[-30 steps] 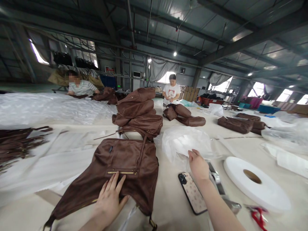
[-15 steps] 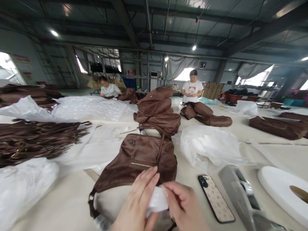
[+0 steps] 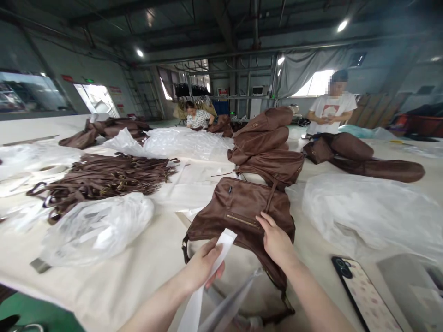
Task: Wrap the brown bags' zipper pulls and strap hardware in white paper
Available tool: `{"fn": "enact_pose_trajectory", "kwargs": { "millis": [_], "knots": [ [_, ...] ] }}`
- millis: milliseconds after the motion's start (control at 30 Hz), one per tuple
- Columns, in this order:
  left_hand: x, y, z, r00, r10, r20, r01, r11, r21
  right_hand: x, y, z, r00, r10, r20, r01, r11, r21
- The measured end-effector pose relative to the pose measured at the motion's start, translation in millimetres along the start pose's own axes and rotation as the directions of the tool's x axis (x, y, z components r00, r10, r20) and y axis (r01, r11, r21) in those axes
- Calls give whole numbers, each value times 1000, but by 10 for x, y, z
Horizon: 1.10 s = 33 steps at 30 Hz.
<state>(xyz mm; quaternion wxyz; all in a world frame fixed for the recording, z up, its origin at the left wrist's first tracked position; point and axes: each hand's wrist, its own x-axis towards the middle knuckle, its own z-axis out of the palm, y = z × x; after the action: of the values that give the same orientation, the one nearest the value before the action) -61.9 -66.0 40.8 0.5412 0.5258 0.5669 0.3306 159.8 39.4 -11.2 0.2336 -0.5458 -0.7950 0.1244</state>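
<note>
A brown leather bag [image 3: 238,205] lies on the pale table, its zipped pocket facing up and its strap curving toward me. My left hand [image 3: 204,265] pinches a white strip [image 3: 224,244], which hangs down past the bag's lower edge. My right hand [image 3: 275,235] rests on the bag beside the gold zip, fingers apart, holding nothing. Below the hands, a greyish translucent strip [image 3: 231,299] crosses the strap area.
Brown bags [image 3: 265,143] are stacked behind. Straps [image 3: 114,177] and crumpled plastic [image 3: 100,230] lie left. More plastic [image 3: 374,212], a phone [image 3: 367,295] and a blurred grey dispenser [image 3: 411,286] are right. Two people work beyond.
The view has turned left. My hands have separated; the right has moved onto the bag, while the left holds the white strip, now seen extended.
</note>
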Motion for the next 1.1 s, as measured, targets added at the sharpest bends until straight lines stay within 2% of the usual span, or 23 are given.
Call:
{"fn": "enact_pose_trajectory", "kwargs": {
  "millis": [67,133,167,233,333,400,467,567,667,733,767,800,900,933,967,1000,1033,1100],
  "knots": [
    [38,-52,2,999,34,-33,-30,994,106,4,24,58,996,6,89,0,997,-75],
    [73,-80,18,990,117,-77,-99,974,205,-40,-33,37,996,63,67,-60,997,-58],
    [89,-88,30,985,153,-80,-132,966,225,-76,-88,8,995,92,31,-92,996,9],
    [119,-99,62,986,161,-40,-151,970,189,-166,-225,-62,991,130,16,-129,959,252],
    [160,-111,143,996,65,64,-69,996,62,-320,-413,-131,976,87,201,-193,777,600],
    [182,-108,211,994,44,97,-47,998,29,-413,-476,-147,960,61,272,-238,691,683],
    [200,-93,271,992,73,103,-76,997,31,-490,-484,-164,966,79,248,-233,683,692],
    [225,-70,306,989,130,68,-134,989,56,-579,-404,-240,979,145,144,-204,724,659],
    [278,-88,264,995,103,11,-103,994,31,-672,-188,-385,954,291,78,-266,692,672],
    [336,-128,209,998,42,-36,-43,999,-28,-778,62,-515,903,430,-7,-306,654,692],
    [369,-156,179,998,16,-61,-20,998,-54,-854,219,-590,858,508,-81,-320,651,689],
    [404,-186,151,996,2,-85,-8,997,-73,-948,392,-671,792,586,-170,-339,655,676],
    [504,-283,91,993,-4,-119,-7,996,-89,-1320,935,-923,524,758,-389,-516,646,562],
    [532,-316,85,993,-4,-121,-7,996,-92,-1456,1094,-998,450,783,-430,-604,622,498],
    [557,-346,88,992,-3,-123,-9,996,-94,-1587,1225,-1060,400,794,-458,-680,593,432],
    [578,-374,98,992,-1,-125,-11,996,-92,-1704,1324,-1107,376,799,-468,-740,564,368],
    [594,-396,115,992,3,-125,-14,996,-89,-1803,1383,-1137,376,802,-463,-779,545,310],
    [614,-425,159,993,12,-118,-21,997,-74,-1928,1378,-1148,421,792,-442,-817,542,194]
  ]
}}
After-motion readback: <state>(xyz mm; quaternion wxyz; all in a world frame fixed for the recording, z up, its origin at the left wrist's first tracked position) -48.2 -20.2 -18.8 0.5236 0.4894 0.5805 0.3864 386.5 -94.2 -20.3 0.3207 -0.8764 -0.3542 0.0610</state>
